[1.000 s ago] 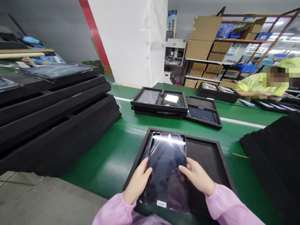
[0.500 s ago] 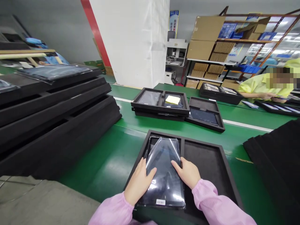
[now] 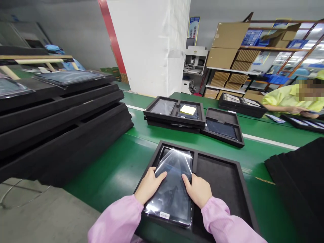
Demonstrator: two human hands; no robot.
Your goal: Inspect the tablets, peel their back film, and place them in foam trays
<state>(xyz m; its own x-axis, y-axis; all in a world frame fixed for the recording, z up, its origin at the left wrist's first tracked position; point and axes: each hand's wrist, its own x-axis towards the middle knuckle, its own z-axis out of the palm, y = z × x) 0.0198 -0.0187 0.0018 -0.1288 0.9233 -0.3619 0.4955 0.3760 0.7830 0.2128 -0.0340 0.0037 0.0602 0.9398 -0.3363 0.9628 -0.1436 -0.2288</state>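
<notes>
A dark, glossy tablet screen panel (image 3: 173, 192) with clear film on it and a small white label (image 3: 164, 215) at its near end is between my two hands. My left hand (image 3: 149, 185) grips its left long edge, thumb on top. On the right long edge, my right hand (image 3: 198, 189) does the same. The panel slants over the left compartment of a black foam tray (image 3: 220, 180), its near end reaching the tray's front. Film and a dark edge show at that compartment's far end; what lies beneath is hidden. The right compartment shows its bare floor.
Black trays (image 3: 174, 126) with panels and a yellow paper (image 3: 188, 109) stand farther back on the green bench (image 3: 106, 175). Stacked black trays (image 3: 63, 135) rise at left, more black foam (image 3: 298, 182) at right. A co-worker in yellow (image 3: 286, 96) sits at far right.
The panel has turned slightly, its near end shifting left and up, and both hands have moved with it. My head view has shifted slightly.
</notes>
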